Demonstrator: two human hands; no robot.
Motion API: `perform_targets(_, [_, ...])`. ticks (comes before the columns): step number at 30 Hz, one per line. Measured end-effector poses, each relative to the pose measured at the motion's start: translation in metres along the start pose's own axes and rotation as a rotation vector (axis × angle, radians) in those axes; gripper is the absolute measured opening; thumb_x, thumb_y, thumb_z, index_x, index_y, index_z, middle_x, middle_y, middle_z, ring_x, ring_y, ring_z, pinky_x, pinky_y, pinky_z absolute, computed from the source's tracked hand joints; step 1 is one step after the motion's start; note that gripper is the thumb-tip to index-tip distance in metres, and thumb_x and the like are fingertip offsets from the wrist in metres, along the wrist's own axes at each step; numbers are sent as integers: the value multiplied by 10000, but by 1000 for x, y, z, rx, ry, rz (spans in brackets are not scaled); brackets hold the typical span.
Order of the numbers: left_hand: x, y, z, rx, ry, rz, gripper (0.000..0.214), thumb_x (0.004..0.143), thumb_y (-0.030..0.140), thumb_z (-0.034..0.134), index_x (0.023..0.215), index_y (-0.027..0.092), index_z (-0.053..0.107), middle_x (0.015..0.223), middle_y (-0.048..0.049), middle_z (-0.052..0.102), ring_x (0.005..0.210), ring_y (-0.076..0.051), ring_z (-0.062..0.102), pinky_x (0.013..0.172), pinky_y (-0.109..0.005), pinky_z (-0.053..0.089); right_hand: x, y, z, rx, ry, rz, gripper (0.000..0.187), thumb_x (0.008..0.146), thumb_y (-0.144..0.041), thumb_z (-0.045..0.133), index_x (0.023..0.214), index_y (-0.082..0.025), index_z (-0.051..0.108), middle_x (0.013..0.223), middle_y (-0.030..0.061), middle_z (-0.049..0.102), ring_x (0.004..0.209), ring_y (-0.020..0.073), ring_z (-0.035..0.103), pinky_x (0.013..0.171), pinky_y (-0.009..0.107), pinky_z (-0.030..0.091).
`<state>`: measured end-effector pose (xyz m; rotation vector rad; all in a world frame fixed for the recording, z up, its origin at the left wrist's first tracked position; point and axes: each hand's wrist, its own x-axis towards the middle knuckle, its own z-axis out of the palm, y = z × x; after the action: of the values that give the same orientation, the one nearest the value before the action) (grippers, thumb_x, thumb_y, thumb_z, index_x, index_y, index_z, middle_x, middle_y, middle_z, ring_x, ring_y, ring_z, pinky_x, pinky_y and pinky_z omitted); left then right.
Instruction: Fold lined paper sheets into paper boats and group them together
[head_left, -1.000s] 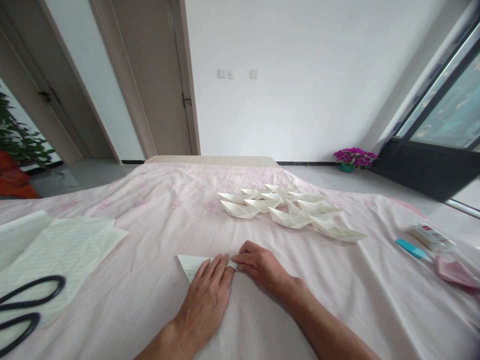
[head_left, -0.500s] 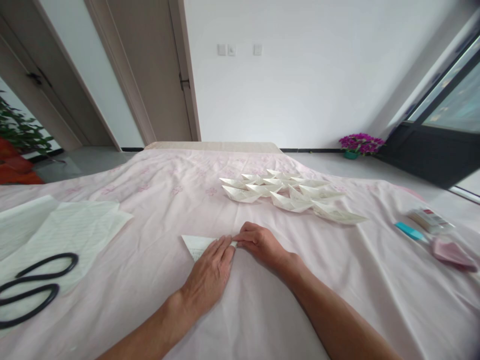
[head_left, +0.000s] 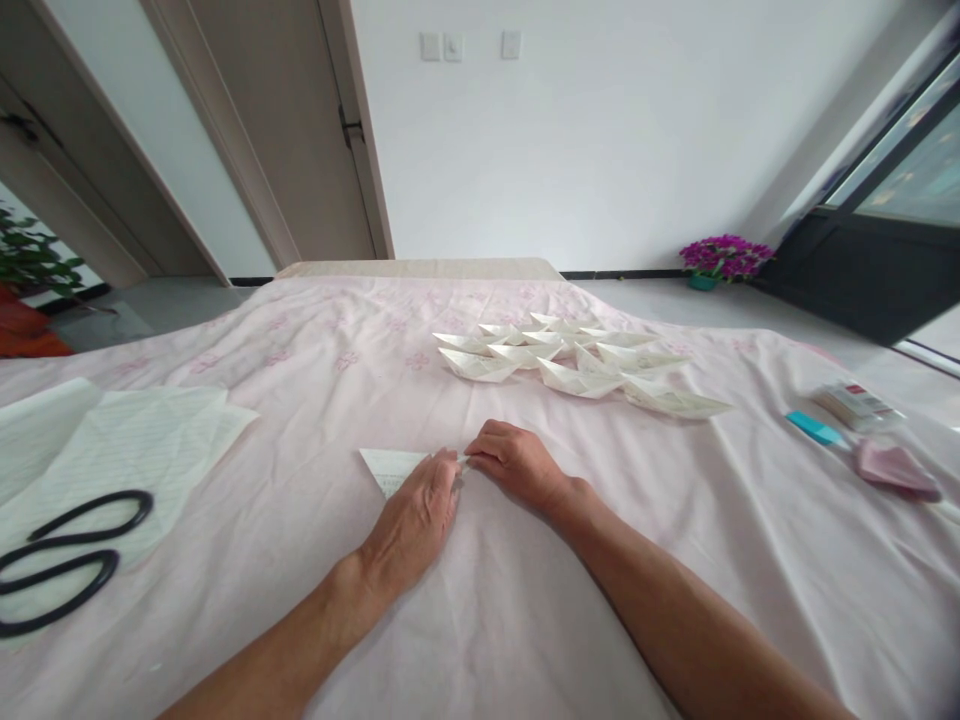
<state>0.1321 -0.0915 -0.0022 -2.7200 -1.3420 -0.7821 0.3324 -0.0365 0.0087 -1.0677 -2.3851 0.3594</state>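
Observation:
A piece of folded paper [head_left: 390,467] with printing on it lies on the pink cloth in front of me, its pointed left end showing. My left hand [head_left: 417,512] covers its middle, with curled fingers gripping it near the right end. Close beside it, my right hand [head_left: 517,462] pinches the paper's narrow right tip between thumb and fingers. Most of the paper's right half is hidden under my left hand. Beyond my hands stand several folded paper boats [head_left: 577,380], grouped in rows.
At left, black-handled scissors [head_left: 90,575] lie on lined paper sheets [head_left: 157,430]. At right are a blue-and-white eraser-like piece [head_left: 814,428], a clear-wrapped pack [head_left: 859,403] and a pink cloth-like item [head_left: 892,468]. The floral cloth [head_left: 337,400] is wrinkled.
My left hand's fingers, flatter on the paper before, are now more curled. My right hand keeps its pinch at the tip. The whole view has tilted slightly, shifting everything upward.

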Motion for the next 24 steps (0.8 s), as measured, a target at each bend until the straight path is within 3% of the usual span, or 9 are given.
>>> perform_targets(3, [6, 0, -1, 6, -32, -111, 210, 934, 125, 462, 1130, 188, 424, 1019, -70, 672, 904, -192, 693, 748, -310, 582, 0, -4, -1, -35, 15, 23, 129, 933, -233, 590, 885, -196, 704, 868, 20, 643, 808, 126, 599, 712, 219, 409])
perform_targets(8, [25, 3, -6, 169, -112, -166, 191, 938, 204, 540, 1115, 182, 470, 1001, -55, 659, 860, -194, 688, 641, -272, 531, 0, -7, 3, -86, 61, 75, 89, 907, -227, 621, 849, -187, 676, 828, 5, 625, 752, 112, 582, 667, 218, 374])
perform_targets(11, [32, 2, -5, 271, -144, -151, 49, 953, 220, 510, 972, 188, 541, 906, -39, 646, 800, -197, 675, 597, -274, 485, 0, -7, 5, -98, 66, 87, 70, 892, -206, 635, 840, -188, 678, 818, 5, 627, 738, 113, 579, 652, 221, 365])
perform_targets(13, [32, -2, -3, 314, -139, -120, 67, 951, 201, 504, 922, 198, 565, 863, -27, 643, 774, -195, 664, 590, -278, 458, 0, -6, 4, -73, 61, 84, 75, 894, -208, 635, 842, -190, 686, 819, 8, 636, 747, 117, 586, 661, 221, 375])
perform_targets(19, [25, -10, 5, 317, -70, -71, 86, 939, 179, 521, 910, 216, 593, 826, -2, 653, 738, -170, 644, 583, -281, 409, -4, -1, -2, 58, 35, 42, 140, 902, -133, 594, 880, -198, 716, 858, 16, 669, 792, 124, 612, 721, 219, 419])
perform_targets(24, [21, -11, 5, 316, -41, -34, 96, 932, 165, 523, 885, 210, 593, 803, 1, 645, 725, -169, 631, 598, -284, 410, -6, -1, -5, 18, 25, 67, 153, 905, -126, 577, 873, -194, 711, 854, 21, 656, 790, 126, 605, 714, 221, 413])
